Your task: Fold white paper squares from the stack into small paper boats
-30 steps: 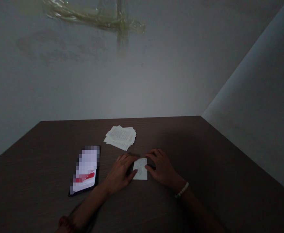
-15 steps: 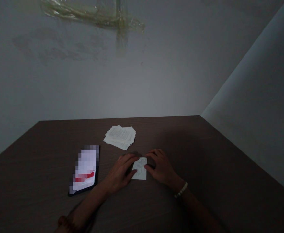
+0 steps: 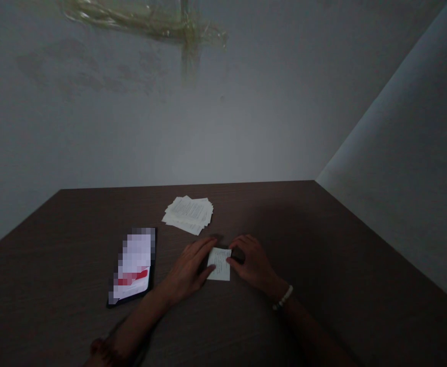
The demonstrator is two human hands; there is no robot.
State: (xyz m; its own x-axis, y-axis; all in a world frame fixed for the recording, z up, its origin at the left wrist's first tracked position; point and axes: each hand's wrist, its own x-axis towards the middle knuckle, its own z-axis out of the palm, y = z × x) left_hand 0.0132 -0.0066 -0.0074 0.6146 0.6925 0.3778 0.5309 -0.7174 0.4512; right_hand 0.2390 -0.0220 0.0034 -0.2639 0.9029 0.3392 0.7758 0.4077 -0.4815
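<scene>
A small paper slip (image 3: 219,265) lies on a dark table (image 3: 307,316) at six o'clock of the view, its long axis running twelve to six. Compared with half a second ago, the left forefinger has lifted off the slip's top edge. The left hand (image 3: 190,267) is spread, its thumb touching the nine o'clock edge. The right hand (image 3: 252,262) curls at three o'clock, fingertips at the edge; in this dimness, I cannot tell whether it pinches.
</scene>
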